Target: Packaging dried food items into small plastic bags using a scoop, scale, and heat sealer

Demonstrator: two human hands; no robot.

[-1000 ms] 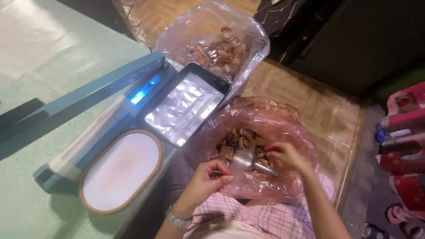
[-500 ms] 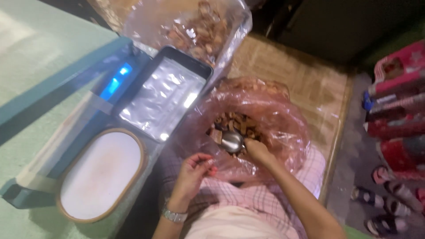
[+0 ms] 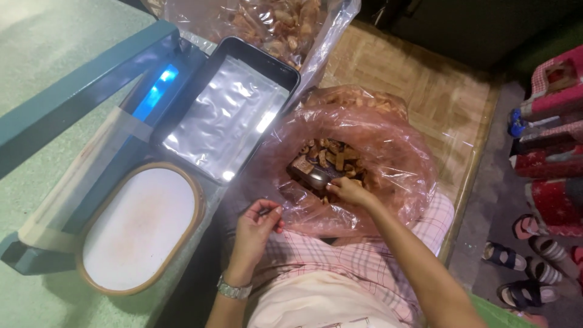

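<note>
A large pink plastic bag [image 3: 388,158] rests on my lap, filled with brown snack chunks [image 3: 334,159]. My right hand [image 3: 347,191] reaches inside it and grips the handle of a metal scoop [image 3: 311,176] buried among the pieces. My left hand [image 3: 258,223] pinches the bag's near rim, fingers closed on the plastic; a watch sits on that wrist.
On the green table [image 3: 54,48] lie a blue heat sealer [image 3: 91,91] with a lit blue lamp, a black tray [image 3: 290,67] of silvery pouches, and an oval white tray [image 3: 138,226]. A second clear bag of snacks [image 3: 273,24] sits behind. Shoes [image 3: 528,267] on the floor to the right.
My right hand pushed the scoop deeper into the snack pieces. My left hand slid lower along the bag's rim. The camera view shifted slightly.
</note>
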